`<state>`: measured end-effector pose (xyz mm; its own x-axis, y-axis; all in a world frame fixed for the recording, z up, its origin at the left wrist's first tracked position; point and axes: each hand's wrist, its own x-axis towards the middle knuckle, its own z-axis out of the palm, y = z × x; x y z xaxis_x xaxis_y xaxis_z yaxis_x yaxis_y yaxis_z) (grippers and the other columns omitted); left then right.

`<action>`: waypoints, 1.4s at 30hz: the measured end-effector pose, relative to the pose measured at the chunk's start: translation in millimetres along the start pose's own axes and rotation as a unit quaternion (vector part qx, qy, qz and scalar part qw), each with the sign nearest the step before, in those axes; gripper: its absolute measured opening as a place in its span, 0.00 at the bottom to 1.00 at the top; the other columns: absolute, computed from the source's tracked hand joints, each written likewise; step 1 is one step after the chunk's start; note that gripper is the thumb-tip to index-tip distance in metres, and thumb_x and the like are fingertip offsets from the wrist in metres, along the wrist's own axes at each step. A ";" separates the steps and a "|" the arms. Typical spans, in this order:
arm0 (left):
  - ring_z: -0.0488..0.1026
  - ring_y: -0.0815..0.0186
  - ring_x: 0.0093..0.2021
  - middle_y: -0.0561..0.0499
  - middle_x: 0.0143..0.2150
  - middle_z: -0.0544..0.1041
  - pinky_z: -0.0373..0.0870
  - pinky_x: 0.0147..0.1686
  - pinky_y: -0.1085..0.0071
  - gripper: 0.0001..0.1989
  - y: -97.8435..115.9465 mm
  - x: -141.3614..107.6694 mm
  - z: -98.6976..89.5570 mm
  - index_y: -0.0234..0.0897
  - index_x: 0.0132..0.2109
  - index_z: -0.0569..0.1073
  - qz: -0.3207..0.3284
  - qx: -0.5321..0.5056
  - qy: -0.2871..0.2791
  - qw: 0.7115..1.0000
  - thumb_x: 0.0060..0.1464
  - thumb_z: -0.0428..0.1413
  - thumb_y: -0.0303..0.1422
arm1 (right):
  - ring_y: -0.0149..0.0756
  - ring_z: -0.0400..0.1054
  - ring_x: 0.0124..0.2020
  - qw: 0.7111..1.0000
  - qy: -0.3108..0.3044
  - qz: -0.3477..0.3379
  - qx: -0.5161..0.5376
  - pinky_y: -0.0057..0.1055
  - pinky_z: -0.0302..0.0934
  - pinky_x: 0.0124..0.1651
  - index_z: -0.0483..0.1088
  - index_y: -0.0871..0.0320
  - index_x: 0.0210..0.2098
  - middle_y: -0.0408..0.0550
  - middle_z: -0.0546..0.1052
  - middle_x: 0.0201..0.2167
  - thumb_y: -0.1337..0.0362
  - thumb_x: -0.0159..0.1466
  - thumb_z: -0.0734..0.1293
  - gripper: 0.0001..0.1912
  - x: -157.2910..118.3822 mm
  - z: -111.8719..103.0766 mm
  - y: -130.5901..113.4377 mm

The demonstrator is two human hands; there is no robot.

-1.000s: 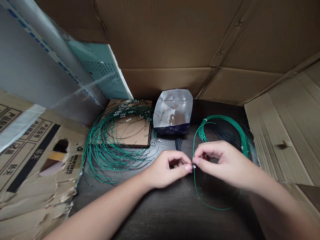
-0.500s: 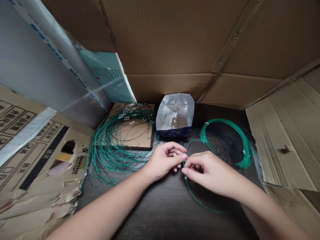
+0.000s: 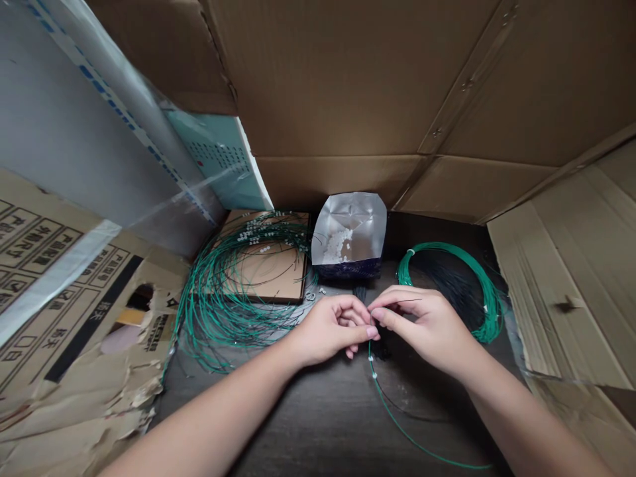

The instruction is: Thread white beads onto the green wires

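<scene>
Green wire (image 3: 412,438) hung from the fingertips of the left hand (image 3: 342,324) and ran down across the worktop (image 3: 298,430) toward 5 o'clock, two white beads (image 3: 372,368) sitting on it just below the grip. The left thumb and forefinger were pressed together on this wire, the other fingers loosely curled. The right hand (image 3: 422,324) met it at 3 o'clock, thumb and forefinger pinched on a thin dark strand (image 3: 405,301) that lay out over the forefinger; whether the tips held anything else was too small to tell.

From the meeting hands, an open foil bag (image 3: 370,228) with white beads inside stood at 12 o'clock. At 2 o'clock lay a tied green wire coil (image 3: 464,252). A loose beaded wire bundle (image 3: 199,324) spread at 10 o'clock, partly over a brown board (image 3: 253,275). Black wires (image 3: 381,351) showed beneath the hands, partly hidden.
</scene>
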<state>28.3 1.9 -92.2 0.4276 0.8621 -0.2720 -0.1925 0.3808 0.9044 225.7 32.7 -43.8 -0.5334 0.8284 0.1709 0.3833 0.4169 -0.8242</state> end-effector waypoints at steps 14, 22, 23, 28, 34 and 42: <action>0.71 0.77 0.22 0.44 0.45 0.80 0.67 0.17 0.80 0.21 -5.0 -3.3 0.4 0.32 0.51 0.80 0.164 0.115 0.103 0.974 0.56 0.67 0.41 | 0.32 0.73 0.24 0.987 -0.066 0.126 0.078 0.28 0.66 0.29 0.79 0.58 0.29 0.47 0.79 0.27 0.54 0.67 0.69 0.16 -1.0 7.9 5.6; 0.72 0.75 0.21 0.48 0.33 0.78 0.69 0.17 0.79 0.13 -7.7 -3.0 0.2 0.31 0.37 0.85 0.193 0.092 0.104 0.971 0.58 0.66 0.39 | 0.31 0.71 0.21 0.928 -0.177 0.270 0.186 0.28 0.65 0.28 0.71 0.58 0.25 0.42 0.75 0.20 0.46 0.59 0.75 0.21 -3.7 18.6 7.3; 0.72 0.75 0.21 0.48 0.33 0.78 0.70 0.17 0.79 0.13 -7.7 -2.8 0.5 0.31 0.38 0.85 0.190 0.080 0.109 0.972 0.56 0.67 0.39 | 0.31 0.71 0.21 0.924 -0.182 0.274 0.196 0.28 0.65 0.28 0.72 0.58 0.25 0.42 0.75 0.20 0.46 0.58 0.75 0.22 -3.5 17.9 7.0; 0.72 0.72 0.19 0.51 0.27 0.78 0.72 0.18 0.76 0.19 -5.3 -0.9 -0.6 0.31 0.42 0.85 0.130 0.012 0.115 0.985 0.50 0.71 0.42 | 0.30 0.70 0.20 0.920 -0.189 0.276 0.203 0.27 0.64 0.28 0.74 0.60 0.28 0.42 0.76 0.20 0.45 0.58 0.75 0.22 -2.1 12.5 8.6; 0.72 0.72 0.19 0.50 0.24 0.79 0.72 0.20 0.76 0.16 -4.6 -0.1 1.9 0.30 0.39 0.86 0.106 0.024 0.111 0.988 0.48 0.72 0.39 | 0.30 0.68 0.19 0.933 -0.177 0.280 0.141 0.26 0.62 0.26 0.74 0.59 0.27 0.41 0.74 0.19 0.53 0.63 0.71 0.16 -2.8 16.6 5.5; 0.73 0.71 0.23 0.49 0.28 0.81 0.69 0.24 0.73 0.12 -8.5 -1.0 1.6 0.34 0.39 0.88 0.171 0.110 0.127 0.971 0.53 0.69 0.38 | 0.31 0.69 0.18 0.957 -0.152 0.244 0.029 0.26 0.61 0.25 0.73 0.57 0.25 0.42 0.74 0.17 0.60 0.67 0.66 0.15 -6.4 24.3 -3.0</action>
<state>30.9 -2.8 -99.1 0.1340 0.9909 0.0101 -0.0787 0.0005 0.9969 209.6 17.1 -55.5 -0.4999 0.7678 -0.4007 0.6052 -0.0213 -0.7958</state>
